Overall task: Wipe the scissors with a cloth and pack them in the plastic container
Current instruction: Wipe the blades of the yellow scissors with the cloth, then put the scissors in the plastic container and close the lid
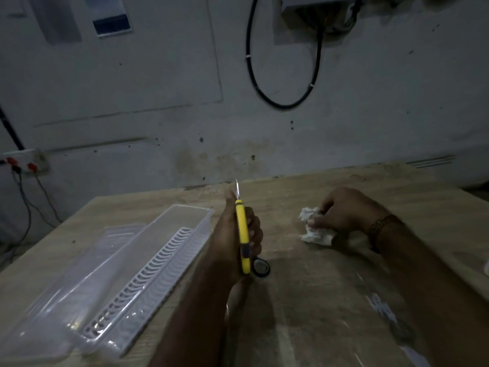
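Note:
My left hand [232, 234] grips the yellow-handled scissors [243, 229] at the middle of the table, blades pointing away from me and up. Its fingers curl round the handle. My right hand [344, 210] holds a crumpled white cloth [315, 231] down on the table to the right, a hand's width from the scissors. The long clear plastic container [164, 229] lies open on the left, with a white slotted insert [148, 271] inside it. The scissors are outside the container.
The container's clear lid [87, 260] lies beside it on the left. A small dark ring-shaped object [260, 267] sits on the wooden table [317, 300] just under my left hand. A wall with a hanging black cable [264, 96] stands behind the table's far edge.

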Available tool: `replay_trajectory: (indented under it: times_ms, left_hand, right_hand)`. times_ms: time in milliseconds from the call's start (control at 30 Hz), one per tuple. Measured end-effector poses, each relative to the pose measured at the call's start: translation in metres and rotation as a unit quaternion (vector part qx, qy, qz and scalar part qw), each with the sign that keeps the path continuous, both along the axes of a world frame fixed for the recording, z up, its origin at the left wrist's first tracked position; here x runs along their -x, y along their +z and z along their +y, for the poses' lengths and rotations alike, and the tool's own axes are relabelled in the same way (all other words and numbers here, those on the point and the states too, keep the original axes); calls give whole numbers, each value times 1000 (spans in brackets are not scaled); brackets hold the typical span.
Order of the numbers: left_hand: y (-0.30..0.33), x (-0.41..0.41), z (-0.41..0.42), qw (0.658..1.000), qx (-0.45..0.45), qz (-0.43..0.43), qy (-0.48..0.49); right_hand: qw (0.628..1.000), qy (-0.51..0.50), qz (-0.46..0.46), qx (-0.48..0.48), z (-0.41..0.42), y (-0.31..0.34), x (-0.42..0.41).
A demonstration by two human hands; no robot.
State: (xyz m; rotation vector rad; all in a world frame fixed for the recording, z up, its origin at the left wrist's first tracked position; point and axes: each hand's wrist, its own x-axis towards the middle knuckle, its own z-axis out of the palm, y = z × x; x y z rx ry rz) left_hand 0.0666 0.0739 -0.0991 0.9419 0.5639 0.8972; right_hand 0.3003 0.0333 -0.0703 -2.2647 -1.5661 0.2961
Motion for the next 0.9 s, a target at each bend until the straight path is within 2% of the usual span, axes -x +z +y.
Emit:
replay_trajectory:
  times_ms: [67, 133, 300, 433, 533, 600, 633, 700, 800, 900]
  left_hand:
    - [5, -1, -10, 997, -40, 38, 60]
    - [4, -4, -15, 989, -93, 82, 83]
    - [1, -1, -14, 943, -157, 250, 154]
    - [0, -4, -14, 909, -209, 295, 206]
    - [-5, -5, -13, 879, -282, 316, 219]
    - [-6, -6, -12, 860, -303, 335, 238]
    - [-6, -6, -12, 851, -305, 344, 253]
    - [-6, -5, -11, 848, -292, 344, 277]
    - [2, -2, -12, 876, -258, 286, 290]
    - [10, 1, -16, 893, -239, 248, 290]
  right_hand:
    - [998, 21, -31, 42, 0, 2, 5]
    - [998, 25, -36, 42, -4, 6, 10]
    - [1000, 6, -18, 17, -16, 17, 17]
    - [999, 13, 29, -16, -19, 23, 19]
    - [992, 47, 88, -81, -23, 29, 27]
    - [967, 136, 207, -62, -34, 35, 43]
    - [944, 186, 271, -22, -38, 37, 52]
    - [906, 254, 334, 53, -42, 34, 69]
    - [875, 251, 408, 72, -35, 19, 84]
    - [798, 218, 552, 104, -31, 4, 91]
